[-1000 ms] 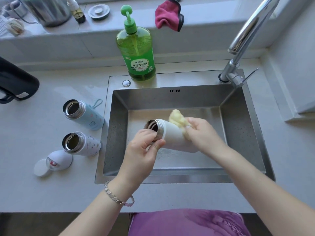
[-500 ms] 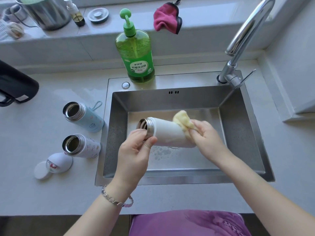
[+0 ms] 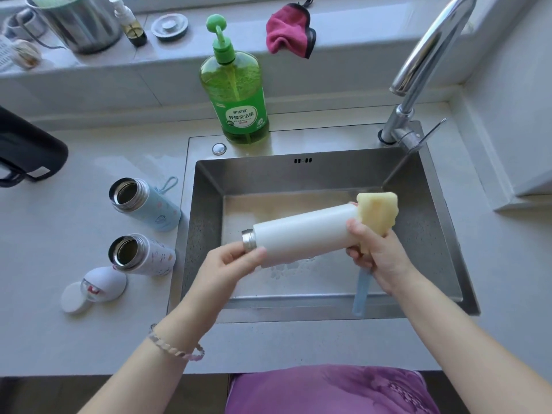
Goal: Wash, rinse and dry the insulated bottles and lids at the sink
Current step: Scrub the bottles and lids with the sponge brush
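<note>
My left hand [image 3: 231, 265] grips the white bottle [image 3: 301, 234] by its neck over the sink [image 3: 206, 222]; my right hand [image 3: 378, 258] holds the sponge brush [image 3: 376, 212], now slid to the bottom end; I think the outside is nearly scrubbed.

Well beyond the left hand [image 3: 230, 264], a green pump bottle [image 3: 236, 94] of dish liquid stands upright. Farther back still, along the sill, sit a metal pot [image 3: 80, 22], a small bottle [image 3: 131, 25] just beside it, a round metal stopper [image 3: 169, 25] and a crumpled pink cloth [image 3: 288, 32] hanging over the edge. A curved chrome tap [image 3: 427, 55] rises beyond the right hand [image 3: 379, 258]. Far out to the left of the left hand lies a black container [image 3: 27, 150] – partly cut off. Nearer than both hands – purple fabric [image 3: 328, 389].
</note>
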Demonstrator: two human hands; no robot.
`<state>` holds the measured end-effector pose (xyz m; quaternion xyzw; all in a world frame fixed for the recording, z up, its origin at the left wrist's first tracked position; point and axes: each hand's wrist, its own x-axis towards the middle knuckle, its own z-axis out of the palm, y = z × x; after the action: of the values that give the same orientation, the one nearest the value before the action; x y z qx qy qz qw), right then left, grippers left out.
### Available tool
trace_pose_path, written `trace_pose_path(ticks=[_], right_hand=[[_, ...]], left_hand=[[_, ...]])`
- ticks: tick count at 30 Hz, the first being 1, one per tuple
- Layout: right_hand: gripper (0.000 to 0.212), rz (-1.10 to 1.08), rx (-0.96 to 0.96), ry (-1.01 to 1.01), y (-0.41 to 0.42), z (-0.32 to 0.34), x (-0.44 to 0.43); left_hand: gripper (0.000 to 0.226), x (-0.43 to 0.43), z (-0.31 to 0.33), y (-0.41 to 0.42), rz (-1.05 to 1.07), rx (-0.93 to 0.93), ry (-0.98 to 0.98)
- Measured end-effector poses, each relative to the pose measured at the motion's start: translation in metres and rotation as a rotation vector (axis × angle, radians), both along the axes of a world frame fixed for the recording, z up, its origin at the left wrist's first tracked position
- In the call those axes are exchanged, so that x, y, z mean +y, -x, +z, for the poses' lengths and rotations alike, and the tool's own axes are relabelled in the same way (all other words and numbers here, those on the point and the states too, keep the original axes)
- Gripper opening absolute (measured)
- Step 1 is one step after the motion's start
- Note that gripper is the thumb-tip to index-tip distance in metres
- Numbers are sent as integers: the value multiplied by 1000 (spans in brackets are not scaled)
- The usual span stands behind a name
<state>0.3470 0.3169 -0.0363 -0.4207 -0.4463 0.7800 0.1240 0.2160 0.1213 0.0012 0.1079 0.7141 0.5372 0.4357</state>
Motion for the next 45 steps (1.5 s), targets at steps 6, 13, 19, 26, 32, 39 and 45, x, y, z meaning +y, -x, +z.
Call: trace_pose_path(ticks=[6,13,19,26,32,39,45], right_hand=[[27,247,-153,-394,-3,-3,-3],[25,327,-246,-921,11,5,-49],[22,182,-73,-885,22,4,-39],[23,370,66,-934,21,33,-75],[26,405,-287,-828,23,14,-41],[30,512,-288,-737,27,19,-33],[21,570,-131,-822,33,36,-43]], left_hand=[[22,11,-2,-2,388,-367,96],[20,12,-5,-29,300,174,15],[8,3,-1,-25,227,318,-83],[36,-1,-8,-28,10,612,-109],[31,-2,-7,-25,-147,867,-128],[28,-5,-10,-25,-177,881,-162],[27,-2,-13,-25,-169,869,-178]])
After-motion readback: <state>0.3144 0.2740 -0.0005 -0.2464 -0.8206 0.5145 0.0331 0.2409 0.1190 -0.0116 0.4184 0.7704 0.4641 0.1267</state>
